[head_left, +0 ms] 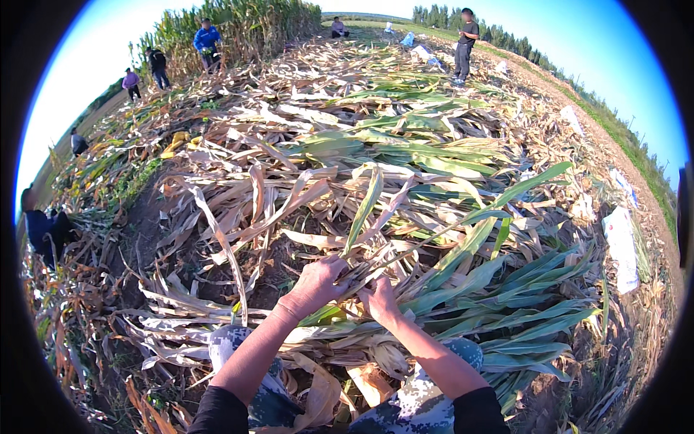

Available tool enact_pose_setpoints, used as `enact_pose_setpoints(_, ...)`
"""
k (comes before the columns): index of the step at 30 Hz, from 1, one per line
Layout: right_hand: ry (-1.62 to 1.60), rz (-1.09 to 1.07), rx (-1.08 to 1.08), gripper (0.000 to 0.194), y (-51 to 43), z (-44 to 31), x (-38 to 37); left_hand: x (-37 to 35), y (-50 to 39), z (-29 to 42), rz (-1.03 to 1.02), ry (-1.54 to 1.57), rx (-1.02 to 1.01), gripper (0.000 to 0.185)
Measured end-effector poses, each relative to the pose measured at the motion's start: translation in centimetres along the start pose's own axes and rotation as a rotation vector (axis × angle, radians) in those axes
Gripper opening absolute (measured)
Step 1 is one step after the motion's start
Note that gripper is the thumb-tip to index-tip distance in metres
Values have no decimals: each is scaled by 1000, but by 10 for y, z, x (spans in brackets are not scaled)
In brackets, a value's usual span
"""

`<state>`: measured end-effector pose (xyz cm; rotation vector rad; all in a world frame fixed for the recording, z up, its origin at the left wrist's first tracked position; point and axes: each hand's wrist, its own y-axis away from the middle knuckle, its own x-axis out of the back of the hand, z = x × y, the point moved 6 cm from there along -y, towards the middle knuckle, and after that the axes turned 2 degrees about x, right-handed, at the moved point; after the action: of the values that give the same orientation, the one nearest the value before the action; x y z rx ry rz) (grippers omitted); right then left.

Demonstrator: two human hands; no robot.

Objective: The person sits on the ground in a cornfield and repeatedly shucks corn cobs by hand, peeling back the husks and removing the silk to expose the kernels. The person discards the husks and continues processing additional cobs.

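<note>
My left hand grips a cut corn stalk with dry, tan leaves around it. One green-yellow leaf stands up from beside that hand. Close by on the right, my right hand holds the same stalk from below, its fingers curled in among dry husks. What lies between the two hands is partly hidden by the fingers and leaves. Under both hands and across my knees' front lies a heap of cut corn stalks, green at the right and dried at the left.
My camouflage trouser knees frame the heap. Flattened stalks cover the field ahead, with standing corn at the far left. White sacks lie along the right. One person stands ahead right; several others are spread left, one crouching nearby.
</note>
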<state>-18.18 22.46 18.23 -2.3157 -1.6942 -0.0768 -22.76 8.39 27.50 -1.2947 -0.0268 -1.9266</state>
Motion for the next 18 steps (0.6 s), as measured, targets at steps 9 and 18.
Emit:
enact_pose_setpoints(9,190,65,145,26,4,10,1,-8,-6,-4,-52,68,-50,24)
enact_pose_setpoints(18,86,-19,256,15,-4,-12,6,-1,-4,-6,-47,240,-9,14)
